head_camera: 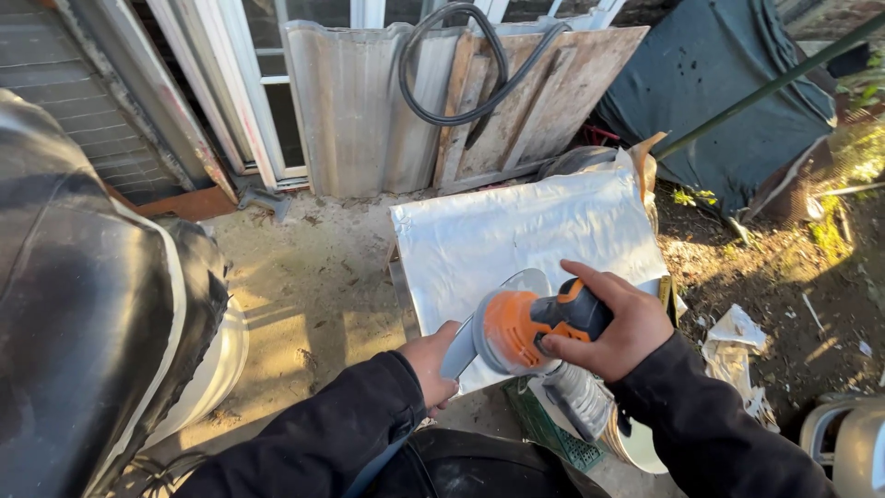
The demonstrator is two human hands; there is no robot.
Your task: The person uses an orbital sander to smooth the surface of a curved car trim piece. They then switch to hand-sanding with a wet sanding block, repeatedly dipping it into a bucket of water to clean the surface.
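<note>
My right hand (pixel 616 330) grips an orange and black power sander (pixel 524 325), held tilted on its side just above the near edge of a silvery sheet (pixel 516 231). My left hand (pixel 431 362) is at the tool's grey round pad (pixel 470 337), fingers curled under its edge. A ribbed grey hose (pixel 579 397) runs down from the tool beneath my right wrist. Both sleeves are dark.
A large black curved body panel (pixel 83 304) fills the left. Corrugated metal (pixel 355 106), wooden boards (pixel 539 97) and a looped black hose (pixel 461 65) lean on the wall behind. A dark tarp (pixel 728 88) and a green crate (pixel 553 433) lie to the right and below.
</note>
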